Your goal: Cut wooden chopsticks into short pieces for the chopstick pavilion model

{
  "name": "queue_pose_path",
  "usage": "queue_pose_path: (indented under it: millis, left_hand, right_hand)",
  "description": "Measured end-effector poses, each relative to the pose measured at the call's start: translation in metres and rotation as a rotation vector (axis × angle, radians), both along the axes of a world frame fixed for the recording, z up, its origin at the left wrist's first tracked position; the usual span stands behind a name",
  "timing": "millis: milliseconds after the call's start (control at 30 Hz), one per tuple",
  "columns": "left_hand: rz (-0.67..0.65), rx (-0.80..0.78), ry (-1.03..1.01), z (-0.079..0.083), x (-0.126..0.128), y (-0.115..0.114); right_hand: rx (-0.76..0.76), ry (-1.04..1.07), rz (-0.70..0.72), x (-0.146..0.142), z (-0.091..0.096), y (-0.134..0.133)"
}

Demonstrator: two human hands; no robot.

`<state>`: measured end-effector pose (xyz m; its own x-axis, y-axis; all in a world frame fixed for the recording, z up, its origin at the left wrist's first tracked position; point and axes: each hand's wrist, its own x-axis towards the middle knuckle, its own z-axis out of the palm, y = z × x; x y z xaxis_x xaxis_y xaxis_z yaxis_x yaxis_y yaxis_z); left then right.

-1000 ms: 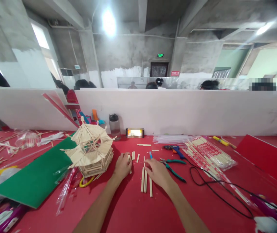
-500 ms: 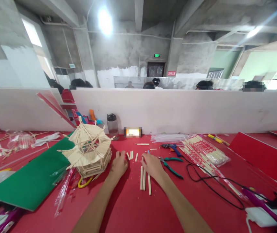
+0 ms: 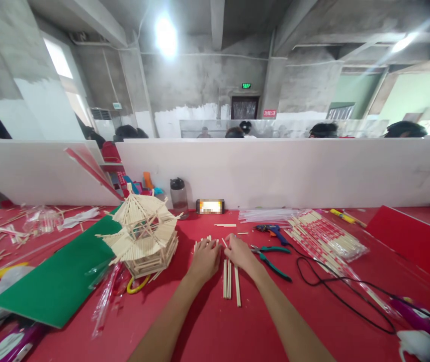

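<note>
My left hand (image 3: 205, 260) lies over a group of short wooden sticks (image 3: 209, 238), its fingers slightly bent and touching them. Just to the right, my right hand (image 3: 240, 252) has its fingertips closed on a short wooden stick (image 3: 225, 243), partly hidden by the fingers. Several longer wooden sticks (image 3: 229, 281) lie below the right hand, pointing toward me. Left of my hands stands a pavilion model (image 3: 143, 234) built of wooden sticks, with two tiers of roof. Green-handled pliers (image 3: 275, 262) rest open beside my right hand.
A blue glue gun (image 3: 273, 231) with a black cable (image 3: 324, 289) lies on the right, near packed sticks (image 3: 330, 239). A dark bottle (image 3: 178, 196) and a phone-like screen (image 3: 210, 206) stand by the white partition (image 3: 275, 171). A green board (image 3: 54, 281) lies left.
My left hand has moved right, from beside the model onto the short sticks and close to my right hand. A stick now shows at my right fingertips. The view has shifted slightly.
</note>
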<state>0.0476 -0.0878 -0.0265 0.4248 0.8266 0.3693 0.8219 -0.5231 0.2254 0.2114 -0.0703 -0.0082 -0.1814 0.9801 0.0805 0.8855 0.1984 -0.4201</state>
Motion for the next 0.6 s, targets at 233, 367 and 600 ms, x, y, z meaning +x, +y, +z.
queue_pose_path:
  millis: [233, 367, 600]
  left_hand:
    - [0.021, -0.046, 0.027, -0.004, 0.0, 0.004]
    - [0.102, -0.135, -0.116, -0.004, -0.005, 0.007]
    - [-0.094, -0.359, -0.869, -0.003, 0.003, 0.006]
  right_hand:
    - [-0.123, 0.456, 0.048, 0.039, -0.016, 0.001]
    - [-0.185, 0.907, 0.093, 0.037, -0.023, -0.004]
    - [-0.245, 1.177, 0.094, 0.017, -0.011, -0.02]
